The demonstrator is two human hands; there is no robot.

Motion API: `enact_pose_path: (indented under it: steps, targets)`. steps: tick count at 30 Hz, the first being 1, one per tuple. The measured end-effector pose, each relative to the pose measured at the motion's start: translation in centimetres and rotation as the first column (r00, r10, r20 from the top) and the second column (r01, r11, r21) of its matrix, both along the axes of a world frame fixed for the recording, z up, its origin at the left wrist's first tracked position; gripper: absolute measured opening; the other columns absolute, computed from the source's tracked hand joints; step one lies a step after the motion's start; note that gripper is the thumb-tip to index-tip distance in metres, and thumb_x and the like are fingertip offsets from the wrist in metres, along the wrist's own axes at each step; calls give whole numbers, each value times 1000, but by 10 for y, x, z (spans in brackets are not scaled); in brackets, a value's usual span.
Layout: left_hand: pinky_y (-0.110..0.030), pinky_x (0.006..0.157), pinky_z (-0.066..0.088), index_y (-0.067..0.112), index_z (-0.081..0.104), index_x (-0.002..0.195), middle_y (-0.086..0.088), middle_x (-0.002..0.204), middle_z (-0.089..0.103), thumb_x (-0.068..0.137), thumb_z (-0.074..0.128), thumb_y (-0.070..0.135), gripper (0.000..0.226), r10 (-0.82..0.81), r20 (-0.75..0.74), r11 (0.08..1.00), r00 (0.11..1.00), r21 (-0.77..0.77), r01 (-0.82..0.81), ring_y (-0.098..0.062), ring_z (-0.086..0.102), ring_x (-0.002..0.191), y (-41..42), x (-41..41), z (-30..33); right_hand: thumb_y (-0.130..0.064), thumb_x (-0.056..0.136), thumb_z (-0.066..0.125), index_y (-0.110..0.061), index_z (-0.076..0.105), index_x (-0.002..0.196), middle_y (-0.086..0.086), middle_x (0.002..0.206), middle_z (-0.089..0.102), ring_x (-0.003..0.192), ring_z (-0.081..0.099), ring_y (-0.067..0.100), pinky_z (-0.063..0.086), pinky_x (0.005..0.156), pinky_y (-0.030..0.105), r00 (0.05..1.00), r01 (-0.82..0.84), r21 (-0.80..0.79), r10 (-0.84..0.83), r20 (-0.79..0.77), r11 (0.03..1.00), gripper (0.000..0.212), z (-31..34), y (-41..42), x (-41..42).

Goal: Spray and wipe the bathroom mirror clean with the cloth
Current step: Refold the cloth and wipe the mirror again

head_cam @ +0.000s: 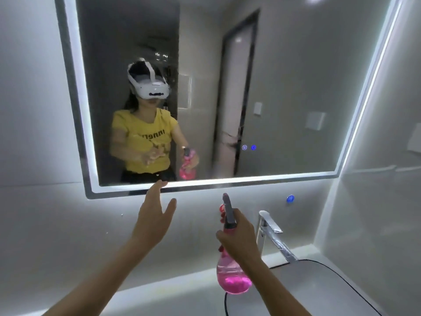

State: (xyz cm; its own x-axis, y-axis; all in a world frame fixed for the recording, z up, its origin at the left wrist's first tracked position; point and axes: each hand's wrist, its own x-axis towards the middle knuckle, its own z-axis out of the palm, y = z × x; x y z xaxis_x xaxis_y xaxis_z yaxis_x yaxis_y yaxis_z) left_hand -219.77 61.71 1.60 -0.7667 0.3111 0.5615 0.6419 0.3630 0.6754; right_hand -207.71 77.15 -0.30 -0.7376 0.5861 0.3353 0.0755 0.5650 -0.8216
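The large lit mirror [284,87] fills the wall ahead; wet spray streaks blur its lower left part. My right hand [240,236] grips the neck of a pink spray bottle [231,277], whose grey nozzle points up at the mirror's lower edge. My left hand [155,213] is raised with its fingers straight, the fingertips near the mirror's bottom rim, and holds nothing. No cloth is in view.
A chrome tap [272,233] stands right of the bottle over a dark-rimmed basin [319,283]. A white counter ledge [159,290] runs along the wall. Touch buttons [248,147] glow on the mirror; a blue light [290,198] shines below it.
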Motion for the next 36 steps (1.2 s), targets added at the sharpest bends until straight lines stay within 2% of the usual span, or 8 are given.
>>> enact_pose_path:
  steps: [4,8,10,16,21,26,32,36]
  targets:
    - [-21,103,21,11,34,140,-4,147,36,93,52,20,51,54,-14,999,998,-4,-54,-18,33,134,34,20,-2,-5,61,59,-29,45,74,-4,74,52,66,59,25,55,59,44,998,-12,48,15,-63,999,31,-1,33,12]
    - [-21,103,21,13,33,141,-3,149,34,94,51,23,52,106,-49,994,993,7,-106,-18,33,135,96,49,3,3,63,64,-40,44,83,-15,86,57,73,61,15,56,63,41,986,-71,81,82,-146,994,51,4,91,32]
    - [-21,102,21,13,34,141,-3,148,34,94,51,23,51,131,-45,991,990,22,-130,-18,33,134,131,61,11,-1,62,62,-36,48,90,-17,90,58,72,59,13,55,64,41,979,-110,99,125,-162,989,47,9,123,43]
    - [-23,98,26,13,38,137,-4,144,39,93,51,21,46,218,0,972,976,92,-217,-19,39,128,191,87,25,-16,55,49,-33,42,74,-13,71,48,65,51,19,53,62,44,972,-169,145,190,-140,975,26,40,199,57]
    - [-22,89,29,13,38,136,-3,142,40,94,51,18,44,223,-29,970,974,110,-219,-8,40,113,208,94,53,-17,55,50,-28,53,99,-18,77,48,68,55,19,55,62,45,958,-185,108,204,-202,977,45,58,225,55]
    - [-20,95,27,13,39,136,-1,141,40,93,51,16,44,151,-82,982,985,129,-140,-8,38,122,235,99,69,-14,57,50,-27,44,73,-8,67,45,61,49,21,55,59,45,970,-144,55,152,-190,988,21,53,242,63]
    - [-18,87,27,14,36,138,5,133,40,93,51,17,48,87,-80,988,993,131,-76,-2,36,107,281,105,67,-3,63,57,-30,48,85,-9,83,55,68,57,22,54,64,44,988,-90,22,92,-127,996,36,45,287,74]
    - [-12,82,28,13,37,136,0,139,40,92,52,16,46,97,-50,988,994,127,-90,-2,36,108,323,118,57,1,67,58,-29,45,76,-4,78,52,65,56,25,56,60,44,991,-75,1,75,-113,997,35,29,332,88]
